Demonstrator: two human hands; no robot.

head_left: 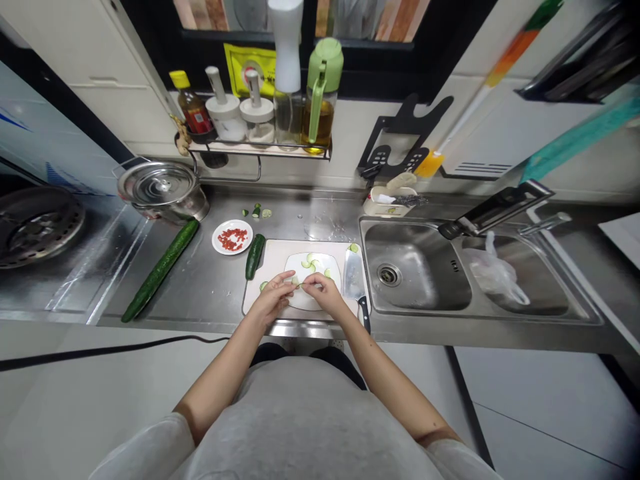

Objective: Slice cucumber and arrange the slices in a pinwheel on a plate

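Observation:
Over the near part of a white square plate (330, 265), my left hand (274, 293) and my right hand (321, 292) meet, pinching a thin cucumber slice (296, 281) between their fingertips. Several curved cucumber slices (311, 261) lie on the plate, which rests on a pale cutting board (273, 250). A cleaver (353, 275) lies on the board's right side, its black handle over the near edge and a cucumber piece (353, 247) by its far end. More cucumber (263, 285) shows beside my left hand. A cut cucumber length (255, 257) sits at the board's left edge.
To the left are a small plate (218, 243) of chopped red pieces, a whole cucumber (161, 270) and a lidded steel pot (173, 207). Cucumber scraps (257, 211) lie behind. The double sink (417, 267) is at the right; a condiment shelf (260, 149) hangs above the counter.

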